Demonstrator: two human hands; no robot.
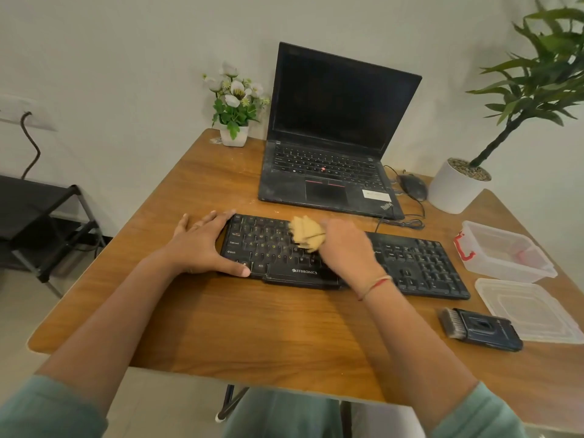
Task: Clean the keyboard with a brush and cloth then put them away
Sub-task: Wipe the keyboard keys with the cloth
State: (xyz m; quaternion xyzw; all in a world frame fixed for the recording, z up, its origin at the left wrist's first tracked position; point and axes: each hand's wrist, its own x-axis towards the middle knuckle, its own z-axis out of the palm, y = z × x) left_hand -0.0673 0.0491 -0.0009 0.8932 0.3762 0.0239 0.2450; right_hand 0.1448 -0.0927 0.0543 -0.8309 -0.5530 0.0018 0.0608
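Wooden desk [252, 327]: black keyboard [420, 267], crumpled tan cloth [305, 232]

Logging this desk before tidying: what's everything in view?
keyboard: one, black, table centre
cloth: one, tan, on keyboard
brush: one, black, front right
container: one, clear, right of keyboard
lid: one, clear, beside brush
laptop: one, black, behind keyboard
mouse: one, black, beside laptop
flowers: one pot, white, back left
plant: one, green, back right
table: one, wood brown, by wall
rack: one, black, left floor
left hand: one, on keyboard's left end
right hand: one, grips cloth
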